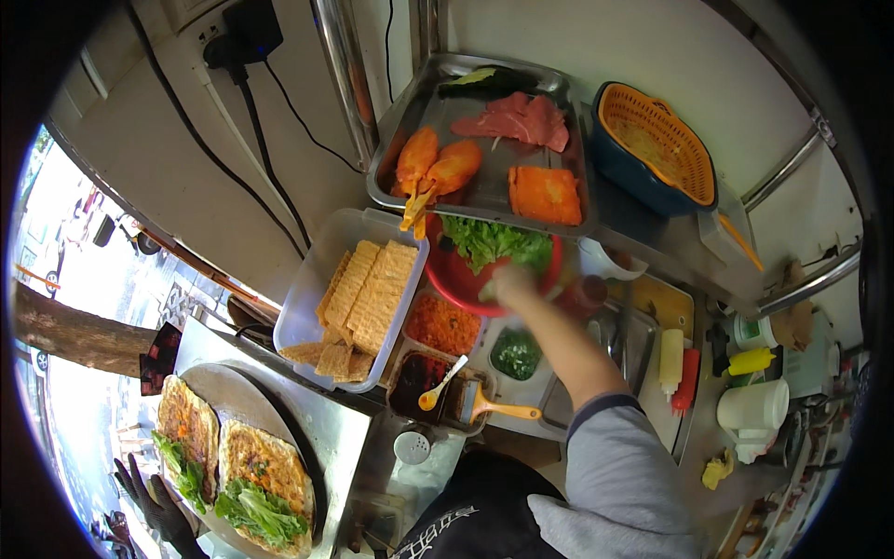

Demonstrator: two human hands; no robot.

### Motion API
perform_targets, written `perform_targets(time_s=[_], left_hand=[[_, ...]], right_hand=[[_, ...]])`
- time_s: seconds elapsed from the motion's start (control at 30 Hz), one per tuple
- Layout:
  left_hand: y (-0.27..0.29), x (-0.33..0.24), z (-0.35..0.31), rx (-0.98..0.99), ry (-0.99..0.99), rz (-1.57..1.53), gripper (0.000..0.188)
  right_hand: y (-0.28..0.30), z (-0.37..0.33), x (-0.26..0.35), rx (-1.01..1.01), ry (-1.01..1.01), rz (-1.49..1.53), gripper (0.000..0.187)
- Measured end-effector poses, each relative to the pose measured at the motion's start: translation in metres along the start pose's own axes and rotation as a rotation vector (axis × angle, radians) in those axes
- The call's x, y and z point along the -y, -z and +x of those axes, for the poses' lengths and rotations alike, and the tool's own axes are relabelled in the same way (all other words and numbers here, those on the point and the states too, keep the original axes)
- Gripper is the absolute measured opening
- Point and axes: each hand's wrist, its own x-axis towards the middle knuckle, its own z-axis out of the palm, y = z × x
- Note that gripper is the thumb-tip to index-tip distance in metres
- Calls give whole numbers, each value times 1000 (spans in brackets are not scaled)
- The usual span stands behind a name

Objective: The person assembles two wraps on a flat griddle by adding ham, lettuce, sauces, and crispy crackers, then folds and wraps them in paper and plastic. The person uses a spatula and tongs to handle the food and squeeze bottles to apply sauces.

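Note:
My right arm reaches forward, and my right hand (507, 282) is at the red bowl (447, 279) of green lettuce (484, 240). Motion smears its fingers, so their grip does not show. At the lower left, my left hand (154, 500), dark and apparently gloved, has its fingers spread with nothing in them. It is beside the round griddle (219, 377). Two browned flatbreads lie on that griddle, the left flatbread (189, 419) and the right flatbread (270, 456). Each carries sauce and lettuce leaves near its lower part.
A clear tub (296, 312) holds crisp crackers. Nearby are chopped orange filling (445, 324), chopped greens (517, 354), a sauce brush (498, 405) and a shaker (412, 447). Above stands a metal tray (391, 182) of meat; squeeze bottles (670, 363) are at right.

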Motion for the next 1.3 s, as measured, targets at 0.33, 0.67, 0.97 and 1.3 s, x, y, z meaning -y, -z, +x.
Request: perform_targets(time_s=[0.33,0.67,0.97,1.3], left_hand=[[60,-138,-6,109,-130,-117,44],[89,-110,-44,176,-48,-182,46],[112,-29,-105,181,66,-143,41],[138,-40,-169,357,360,-145,40]], right_hand=[[23,11,25,-287,-30,259,45],[13,-54,14,-781,37,774,51],[10,30,48,-273,-107,378,37],[-59,100,48,-342,-71,145,43]])
